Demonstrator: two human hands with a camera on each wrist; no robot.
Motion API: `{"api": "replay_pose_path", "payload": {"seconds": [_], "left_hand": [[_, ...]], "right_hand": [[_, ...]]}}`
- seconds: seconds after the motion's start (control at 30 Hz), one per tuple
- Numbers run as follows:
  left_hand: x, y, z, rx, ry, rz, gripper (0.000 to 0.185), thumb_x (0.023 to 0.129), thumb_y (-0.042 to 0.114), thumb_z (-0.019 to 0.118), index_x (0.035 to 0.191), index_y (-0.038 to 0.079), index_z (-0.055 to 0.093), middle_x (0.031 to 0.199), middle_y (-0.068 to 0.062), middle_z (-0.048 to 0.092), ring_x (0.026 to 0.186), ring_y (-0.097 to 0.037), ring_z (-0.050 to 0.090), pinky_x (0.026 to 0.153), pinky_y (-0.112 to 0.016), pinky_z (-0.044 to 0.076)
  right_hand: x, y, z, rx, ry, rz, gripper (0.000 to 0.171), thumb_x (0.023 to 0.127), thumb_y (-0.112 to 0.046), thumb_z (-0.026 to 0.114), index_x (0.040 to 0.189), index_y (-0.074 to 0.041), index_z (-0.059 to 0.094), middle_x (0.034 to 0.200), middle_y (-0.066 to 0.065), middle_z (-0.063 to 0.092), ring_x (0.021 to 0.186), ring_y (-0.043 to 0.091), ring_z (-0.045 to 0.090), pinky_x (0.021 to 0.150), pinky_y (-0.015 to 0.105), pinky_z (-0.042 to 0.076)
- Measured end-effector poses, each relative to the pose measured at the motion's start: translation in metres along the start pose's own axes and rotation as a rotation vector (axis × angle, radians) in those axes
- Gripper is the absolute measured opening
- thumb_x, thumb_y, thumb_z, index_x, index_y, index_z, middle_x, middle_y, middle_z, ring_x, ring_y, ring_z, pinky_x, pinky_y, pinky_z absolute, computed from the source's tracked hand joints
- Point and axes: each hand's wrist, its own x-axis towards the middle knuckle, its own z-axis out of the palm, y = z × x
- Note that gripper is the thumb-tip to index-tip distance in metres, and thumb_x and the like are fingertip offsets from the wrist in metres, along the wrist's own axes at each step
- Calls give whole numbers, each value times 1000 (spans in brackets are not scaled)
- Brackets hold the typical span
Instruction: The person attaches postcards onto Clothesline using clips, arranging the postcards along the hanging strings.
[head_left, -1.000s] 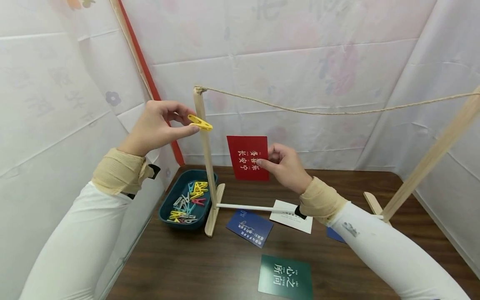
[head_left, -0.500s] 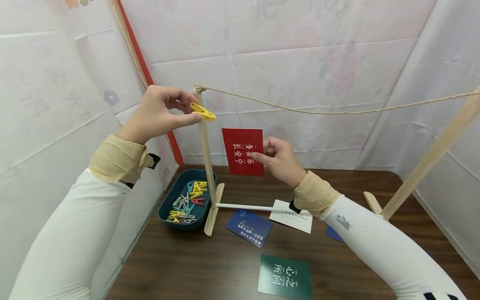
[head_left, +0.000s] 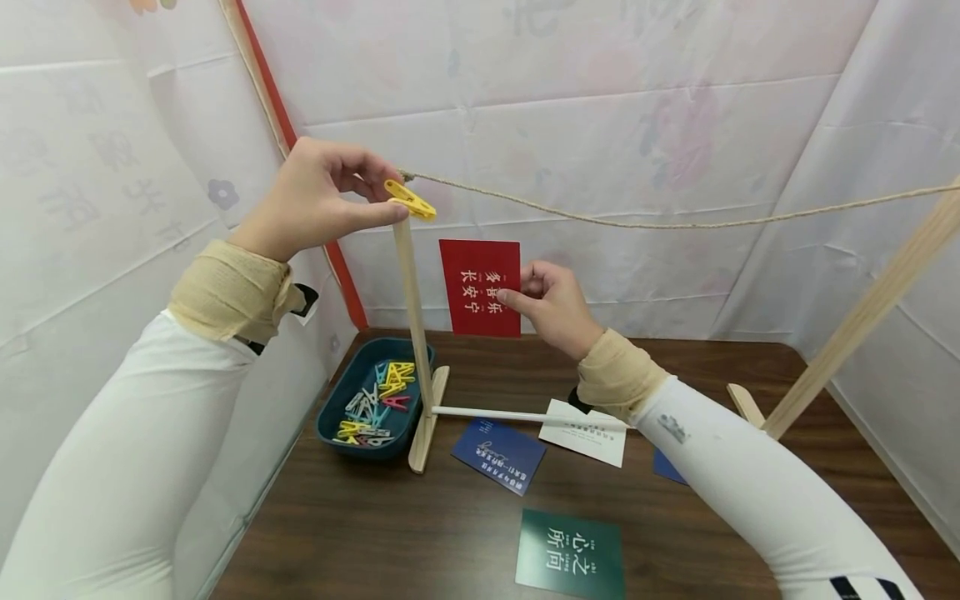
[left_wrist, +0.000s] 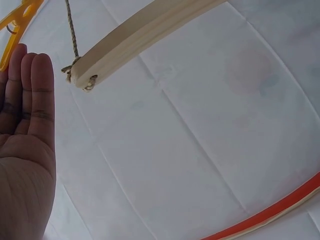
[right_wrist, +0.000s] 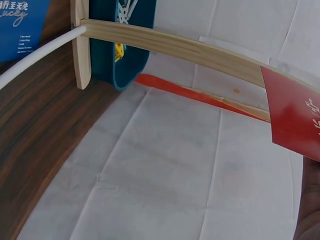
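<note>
- The table (head_left: pixel 675 367), dark brown wood, lies well below both hands and bears everything that is not held.
- The wooden frame stands on it: its left post (head_left: pixel 411 317) rises to just beside the left hand's fingertips, and the right post (head_left: pixel 862 317) leans well off to the right of the right hand.
- The rope (head_left: pixel 637 223) runs from the top of the left post, right next to the left hand, and sags across above the right hand to the right post.
- A white rod (head_left: pixel 495 414) joins the post feet low down, under the right wrist.
- The teal tray (head_left: pixel 339 400) sits below the left hand, beside the left post's foot, holding a heap of coloured pegs (head_left: pixel 375 400).
- The left hand (head_left: pixel 322 200) is raised to the level of the post top; thumb and forefinger are pressed together on the yellow clothespin (head_left: pixel 409 200), which sticks out to the right of the fingertips, at the knot end of the rope.
- The right hand (head_left: pixel 555 307) is lower and to the right of the left hand, fingers and thumb pinched on the right edge of the red card (head_left: pixel 480 287).
- The red card stands upright to the left of the right hand, below the rope, just right of the left post.
- Below the right forearm lie a green card (head_left: pixel 572 554), a blue card (head_left: pixel 498 455) and a white card (head_left: pixel 581 433), flat on the table.
</note>
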Motion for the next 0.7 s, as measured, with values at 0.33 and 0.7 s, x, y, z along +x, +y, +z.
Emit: {"api": "replay_pose_path", "payload": {"seconds": [0.33, 0.7], "left_hand": [[13, 11, -3, 27, -17, 11, 22, 89, 8, 89, 108, 0, 81, 92, 12, 76, 78, -10, 71, 80, -12, 57], [22, 13, -10, 45, -31, 11, 23, 89, 9, 88, 109, -1, 81, 89, 14, 76, 78, -10, 69, 77, -11, 56]], "right_hand": [[9, -3, 2, 8, 26, 15, 10, 98, 0, 77, 100, 5, 69, 103, 27, 81, 84, 11, 76, 80, 22, 60], [19, -9, 11, 22, 34, 0, 10, 98, -1, 78, 98, 3, 68, 102, 26, 81, 83, 11, 76, 76, 23, 58]]}}
